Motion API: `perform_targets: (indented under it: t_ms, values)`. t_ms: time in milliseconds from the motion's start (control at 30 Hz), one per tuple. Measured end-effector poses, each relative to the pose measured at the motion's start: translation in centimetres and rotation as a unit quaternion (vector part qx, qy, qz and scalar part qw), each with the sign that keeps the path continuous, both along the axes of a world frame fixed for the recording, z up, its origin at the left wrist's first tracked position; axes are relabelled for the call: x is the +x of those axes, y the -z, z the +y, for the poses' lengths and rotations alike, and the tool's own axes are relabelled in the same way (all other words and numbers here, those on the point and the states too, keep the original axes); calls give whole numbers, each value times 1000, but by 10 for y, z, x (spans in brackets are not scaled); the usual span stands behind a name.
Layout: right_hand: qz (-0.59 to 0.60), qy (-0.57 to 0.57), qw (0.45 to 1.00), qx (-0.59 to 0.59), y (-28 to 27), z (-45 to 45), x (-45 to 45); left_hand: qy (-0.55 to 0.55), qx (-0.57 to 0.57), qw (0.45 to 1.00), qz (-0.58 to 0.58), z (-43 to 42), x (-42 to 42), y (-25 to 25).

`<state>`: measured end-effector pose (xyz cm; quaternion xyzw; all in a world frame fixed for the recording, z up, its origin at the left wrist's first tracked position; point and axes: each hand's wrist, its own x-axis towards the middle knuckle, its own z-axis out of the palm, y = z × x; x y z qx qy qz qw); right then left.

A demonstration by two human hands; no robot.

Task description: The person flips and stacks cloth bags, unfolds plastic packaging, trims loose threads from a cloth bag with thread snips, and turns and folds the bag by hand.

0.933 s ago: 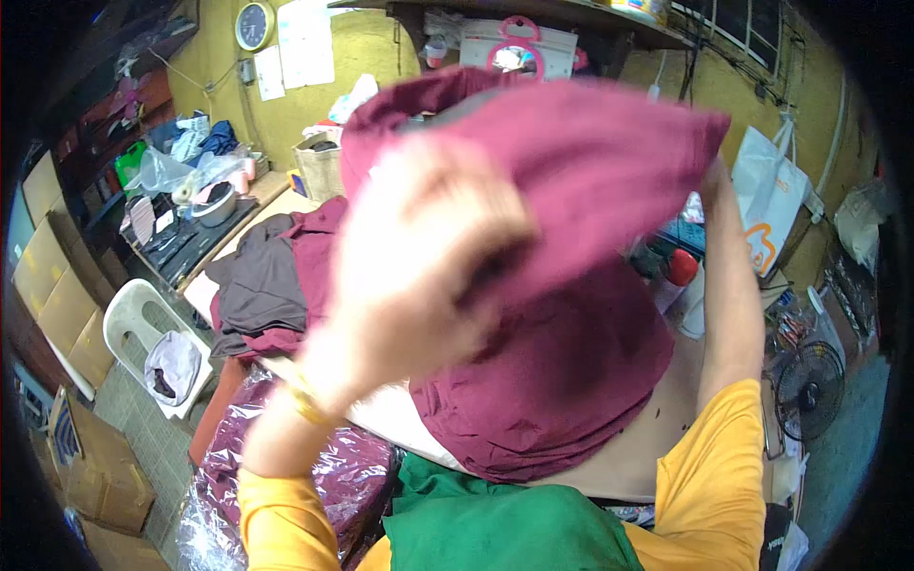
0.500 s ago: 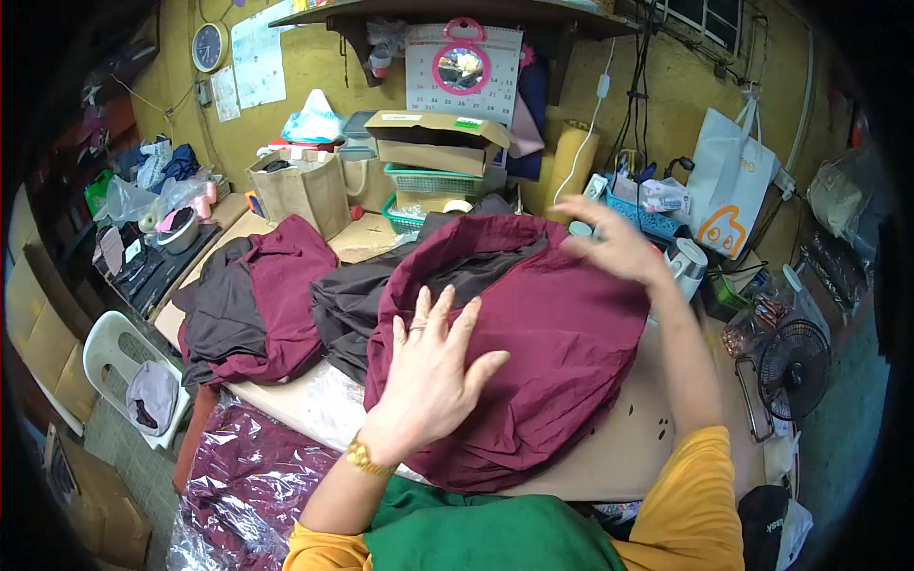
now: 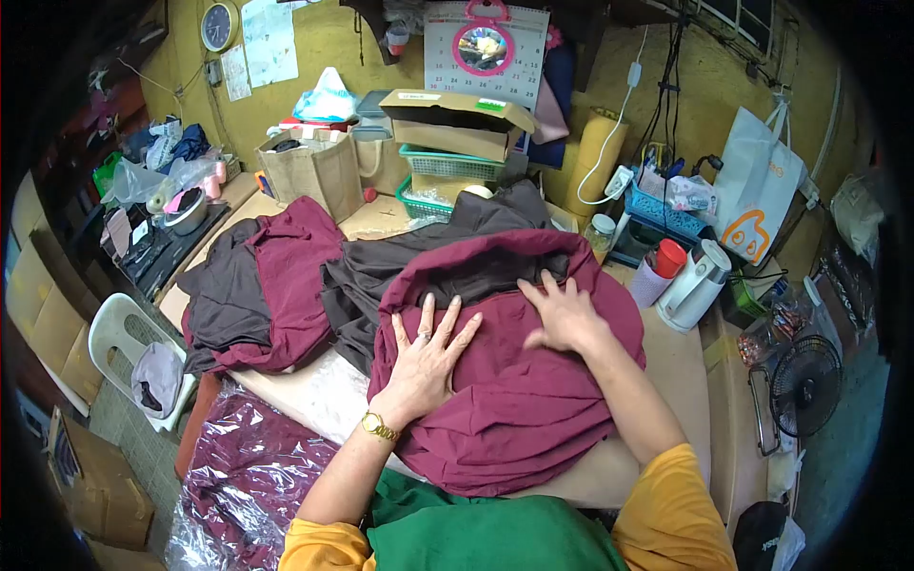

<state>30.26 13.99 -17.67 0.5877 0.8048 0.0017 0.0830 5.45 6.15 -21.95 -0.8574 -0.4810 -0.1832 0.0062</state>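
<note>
A maroon garment with dark grey fabric (image 3: 519,371) lies bunched on the table in front of me. My left hand (image 3: 425,360) rests on its left part, fingers spread and pressed flat, a gold watch at the wrist. On the upper right part lies my right hand (image 3: 564,317), also with fingers apart, its fingertips at the seam where maroon meets dark grey. Neither hand grips the cloth. Left of this garment is a second maroon and dark grey garment (image 3: 271,285), folded. The underside of the large garment is hidden.
Plastic-wrapped maroon clothing (image 3: 249,476) sits at the table's lower left. Behind are a tan bag (image 3: 319,176), green baskets (image 3: 452,164) and a cardboard box (image 3: 457,124). At right stand a white kettle (image 3: 695,285), a red cup (image 3: 669,257) and a black fan (image 3: 807,385).
My right hand has come down from above the garment's right edge onto the cloth, further left. My left hand has shifted slightly down. The garment's top edge is folded lower, showing more dark grey.
</note>
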Motion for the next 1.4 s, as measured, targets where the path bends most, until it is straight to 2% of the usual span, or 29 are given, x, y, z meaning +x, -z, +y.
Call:
perform_targets:
  t_ms: [33, 67, 100, 233, 333, 367, 400, 467, 500, 533, 567, 600, 633, 667, 700, 733, 767, 833, 867, 900, 967, 1033, 1100, 1167, 1200, 1233, 1300, 1367, 1400]
  values:
    - [-1, -39, 998, 40, -26, 6, -6, -1, -2, 1000, -2, -2, 0, -9]
    - [76, -43, 992, 91, -40, 17, -11, 13, -14, 999, 33, -3, -1, -15]
    - [92, -19, 991, 95, -52, 35, -15, 29, -23, 997, 68, -3, -1, -18]
    - [80, -13, 986, 143, -65, 64, -20, 40, -61, 995, 72, -4, -15, -27]
    - [57, -2, 994, 89, -78, 31, -22, 57, -48, 996, 46, -18, -20, -32]
    - [105, -25, 989, 100, -74, 9, -18, 73, -34, 996, 27, -25, -25, -36]
    - [115, -36, 987, 111, -75, -24, -21, 109, -68, 990, -50, -37, -24, -46]
    - [66, -71, 995, 14, -66, -71, -20, 196, -142, 970, -10, -56, -35, -45]
    - [40, -87, 992, -81, -48, -84, -18, 235, -199, 951, 21, -61, -44, -36]
    - [10, -88, 988, -130, -19, -93, -19, 268, -236, 933, -37, -59, -53, -25]
    - [12, -86, 988, -130, 17, -91, -11, 322, -317, 883, -126, -45, -69, -23]
    - [59, -83, 988, -117, 30, -92, -6, 280, -405, 822, -286, -34, -92, -20]
    - [51, -88, 989, -108, 33, -89, 0, 233, -471, 730, -436, -20, -118, -15]
    - [64, -95, 986, -120, 20, -89, -1, 107, -368, 729, -567, -1, -142, 5]
    - [80, -97, 983, -135, 5, -95, -3, 20, -217, 792, -570, 19, -162, 22]
    - [80, -103, 982, -138, -3, -97, -4, -101, -71, 831, -543, 39, -182, 39]
    - [82, -120, 981, -129, -10, -99, -5, -170, 115, 904, -375, 51, -195, 52]
    - [79, -145, 980, -113, -24, -101, -10, -281, 80, 950, -113, 62, -205, 88]
    - [77, -162, 976, -119, -29, -104, -13, -267, 30, 960, -72, 67, -211, 98]
    - [76, -180, 973, -124, -37, -106, -16, -263, 59, 959, -86, 70, -214, 98]
    - [77, -201, 970, -116, -57, -111, -22, -291, -8, 930, -224, 80, -221, 94]
    - [185, -236, 938, -176, -76, -109, -31, -293, -17, 922, -253, 80, -221, 73]
    - [227, -285, 920, -142, -93, -107, -41, -269, 5, 917, -295, 84, -227, 60]
    - [338, -324, 863, -192, -112, -102, -60, -286, 88, 878, -374, 81, -216, 25]
    - [382, -339, 828, -230, -115, -94, -71, -286, 60, 873, -390, 73, -209, 1]
    - [421, -316, 794, -304, -117, -90, -85, -245, 100, 879, -397, 69, -202, -3]
    - [463, -261, 754, -385, -99, -77, -110, -205, 39, 938, -277, 56, -192, -11]
    - [509, -221, 718, -421, -71, -63, -139, -219, 63, 931, -286, 45, -188, -16]
    - [513, -184, 704, -456, -62, -58, -152, -183, 85, 871, -447, 44, -191, -20]
